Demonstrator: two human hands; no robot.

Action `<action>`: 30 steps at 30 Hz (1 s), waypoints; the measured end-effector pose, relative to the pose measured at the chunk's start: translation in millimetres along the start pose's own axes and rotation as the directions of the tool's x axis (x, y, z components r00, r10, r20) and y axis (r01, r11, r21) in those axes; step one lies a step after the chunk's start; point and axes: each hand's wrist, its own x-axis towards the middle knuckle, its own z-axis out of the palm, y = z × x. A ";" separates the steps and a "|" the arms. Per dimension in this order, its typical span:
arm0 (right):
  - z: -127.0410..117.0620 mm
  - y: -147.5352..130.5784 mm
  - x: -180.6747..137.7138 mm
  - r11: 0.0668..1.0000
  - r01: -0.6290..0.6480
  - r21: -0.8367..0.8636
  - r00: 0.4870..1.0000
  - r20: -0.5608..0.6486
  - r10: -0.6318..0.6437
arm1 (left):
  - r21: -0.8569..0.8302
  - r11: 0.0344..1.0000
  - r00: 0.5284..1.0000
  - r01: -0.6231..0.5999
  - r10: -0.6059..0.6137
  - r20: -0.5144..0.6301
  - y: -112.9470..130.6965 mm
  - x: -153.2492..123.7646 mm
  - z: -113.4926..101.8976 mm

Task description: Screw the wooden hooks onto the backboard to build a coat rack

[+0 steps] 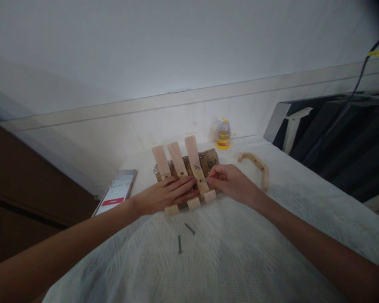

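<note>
Three pale wooden pieces with short end blocks lie side by side across a brown cardboard box [210,159]. My left hand [167,193] is laid flat over the lower part of the left wooden piece [160,160] and the middle wooden piece [177,158], its fingers reaching toward the right wooden piece [192,151]. One screw [196,167] stands in the upper hole of that right piece. My right hand [225,181] pinches a second screw [203,181] at the lower hole; how deep it sits I cannot tell.
Two loose screws [180,244] lie on the white cloth [202,269] in front. A curved wooden piece [259,164] rests at the right. Behind stands a small yellow-based bottle [223,135] near the wall. A phone [116,193] leans at the left edge.
</note>
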 end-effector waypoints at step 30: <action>5.2 0.8 15.2 0.987 0.043 -0.158 0.999 0.035 -0.037 | -0.114 0.993 0.998 0.022 -0.016 0.059 1.3 -1.0 1.2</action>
